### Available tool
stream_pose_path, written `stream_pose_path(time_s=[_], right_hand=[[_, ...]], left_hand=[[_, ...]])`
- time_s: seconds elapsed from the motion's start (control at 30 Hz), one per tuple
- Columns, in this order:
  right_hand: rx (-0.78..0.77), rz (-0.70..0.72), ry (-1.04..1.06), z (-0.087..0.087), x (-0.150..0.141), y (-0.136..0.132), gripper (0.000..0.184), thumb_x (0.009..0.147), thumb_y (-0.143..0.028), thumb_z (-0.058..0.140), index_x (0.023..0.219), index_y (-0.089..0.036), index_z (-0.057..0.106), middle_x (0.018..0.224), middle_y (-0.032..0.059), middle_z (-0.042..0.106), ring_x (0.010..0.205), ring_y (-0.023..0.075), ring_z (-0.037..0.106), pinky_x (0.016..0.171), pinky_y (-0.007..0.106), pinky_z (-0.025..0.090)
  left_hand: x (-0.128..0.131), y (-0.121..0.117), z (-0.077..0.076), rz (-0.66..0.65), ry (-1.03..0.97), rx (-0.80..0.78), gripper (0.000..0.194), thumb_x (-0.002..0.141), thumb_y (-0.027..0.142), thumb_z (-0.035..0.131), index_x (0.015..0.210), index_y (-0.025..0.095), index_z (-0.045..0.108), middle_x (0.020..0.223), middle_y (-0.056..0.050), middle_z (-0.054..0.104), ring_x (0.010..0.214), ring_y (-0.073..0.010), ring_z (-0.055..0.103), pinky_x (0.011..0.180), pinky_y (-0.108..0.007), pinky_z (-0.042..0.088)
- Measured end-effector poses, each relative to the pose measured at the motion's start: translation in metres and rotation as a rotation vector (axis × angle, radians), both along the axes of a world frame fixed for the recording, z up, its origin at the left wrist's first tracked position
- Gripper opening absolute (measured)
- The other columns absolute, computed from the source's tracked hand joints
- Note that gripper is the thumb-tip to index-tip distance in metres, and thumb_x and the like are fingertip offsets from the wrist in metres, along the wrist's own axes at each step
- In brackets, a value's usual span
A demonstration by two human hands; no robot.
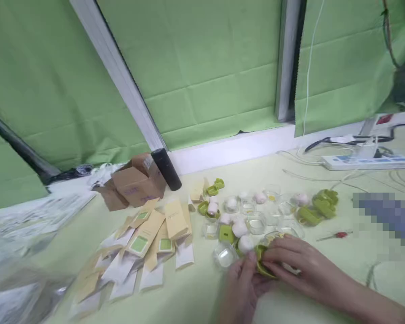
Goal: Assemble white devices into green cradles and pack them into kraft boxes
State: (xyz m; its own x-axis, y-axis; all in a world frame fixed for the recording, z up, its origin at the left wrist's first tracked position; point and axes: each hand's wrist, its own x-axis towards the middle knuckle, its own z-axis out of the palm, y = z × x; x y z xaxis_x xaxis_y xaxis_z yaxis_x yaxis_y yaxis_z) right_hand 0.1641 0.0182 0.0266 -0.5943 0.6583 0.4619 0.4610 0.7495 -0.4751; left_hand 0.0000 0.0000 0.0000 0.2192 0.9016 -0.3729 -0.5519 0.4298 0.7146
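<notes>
My left hand [240, 288] and my right hand [302, 263] meet at the near side of the table, with fingers closed around a green plastic piece [265, 270]. My fingers cover part of it, so its full shape is hidden. A pale round ball [245, 244] sits just beyond my left thumb; whether the thumb touches it I cannot tell. To the left of that hand lies a clear plastic cup [224, 255]. Beyond my hands are several more clear cups [255, 222], pale pink balls [239, 228] and a square green part [226, 234].
Kraft paper packets [146, 231] are heaped on the left, before an opened cardboard box [135, 182] and a black cylinder [166, 168]. More green parts [319, 209] lie right of the cups. A red-handled thin tool [340, 235] and a white power strip [344, 163] are farther right.
</notes>
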Motion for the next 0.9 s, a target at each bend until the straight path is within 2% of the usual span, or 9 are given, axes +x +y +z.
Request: stream_pose_path(time_s=[0.2, 0.37, 0.6, 0.67, 0.77, 0.9], right_hand=[[-0.054, 0.031, -0.060, 0.005, -0.002, 0.000, 0.015, 0.094, -0.016, 0.043, 0.092, -0.020, 0.057, 0.079, 0.0023, 0.060, 0.072, 0.0139, 0.057, 0.064, 0.027, 0.042], [-0.044, 0.048, -0.056, 0.001, -0.001, -0.001, 0.013, 0.095, -0.015, 0.042, 0.093, -0.020, 0.054, 0.079, 0.0021, 0.059, 0.072, 0.0134, 0.056, 0.064, 0.025, 0.042], [0.093, 0.057, -0.199, -0.005, -0.002, -0.004, 0.018, 0.095, -0.014, 0.039, 0.083, -0.019, 0.052, 0.073, 0.0018, 0.055, 0.066, 0.0144, 0.051, 0.060, 0.027, 0.039], [0.042, 0.024, -0.129, -0.002, -0.002, -0.003, 0.018, 0.094, -0.013, 0.040, 0.081, -0.019, 0.051, 0.074, 0.0016, 0.054, 0.067, 0.0141, 0.051, 0.060, 0.026, 0.040], [-0.138, -0.060, 0.054, 0.007, 0.000, -0.001, 0.017, 0.092, -0.016, 0.043, 0.078, -0.020, 0.052, 0.072, 0.0012, 0.053, 0.066, 0.0130, 0.051, 0.056, 0.023, 0.040], [-0.369, -0.090, 0.110, 0.018, 0.001, 0.002, 0.019, 0.090, -0.020, 0.047, 0.073, -0.020, 0.056, 0.070, 0.0005, 0.053, 0.061, 0.0121, 0.049, 0.054, 0.022, 0.040]], left_hand=[[-0.004, -0.003, 0.008, -0.051, -0.008, -0.003, 0.042, 0.066, 0.050, 0.073, 0.081, 0.011, 0.070, 0.071, -0.005, 0.070, 0.061, -0.0121, 0.064, 0.064, -0.025, 0.051], [-0.005, -0.004, 0.010, -0.057, -0.013, 0.046, 0.037, 0.067, 0.045, 0.074, 0.081, 0.011, 0.070, 0.073, -0.005, 0.069, 0.066, -0.0122, 0.062, 0.066, -0.025, 0.050], [-0.006, -0.003, 0.001, -0.058, 0.079, 0.030, 0.044, 0.054, 0.049, 0.080, 0.075, 0.012, 0.070, 0.065, -0.002, 0.065, 0.061, -0.0116, 0.058, 0.063, -0.028, 0.051], [-0.007, -0.003, 0.004, -0.047, 0.037, 0.002, 0.043, 0.052, 0.048, 0.081, 0.074, 0.014, 0.071, 0.067, -0.003, 0.068, 0.063, -0.0132, 0.062, 0.065, -0.029, 0.051], [-0.009, -0.002, 0.010, -0.059, -0.002, -0.014, 0.042, 0.051, 0.045, 0.083, 0.080, 0.016, 0.073, 0.079, -0.006, 0.074, 0.070, -0.0158, 0.066, 0.071, -0.029, 0.051], [-0.014, -0.002, 0.014, -0.119, 0.219, 0.114, 0.038, 0.054, 0.042, 0.082, 0.081, 0.016, 0.073, 0.077, -0.005, 0.074, 0.072, -0.0180, 0.067, 0.073, -0.032, 0.051]])
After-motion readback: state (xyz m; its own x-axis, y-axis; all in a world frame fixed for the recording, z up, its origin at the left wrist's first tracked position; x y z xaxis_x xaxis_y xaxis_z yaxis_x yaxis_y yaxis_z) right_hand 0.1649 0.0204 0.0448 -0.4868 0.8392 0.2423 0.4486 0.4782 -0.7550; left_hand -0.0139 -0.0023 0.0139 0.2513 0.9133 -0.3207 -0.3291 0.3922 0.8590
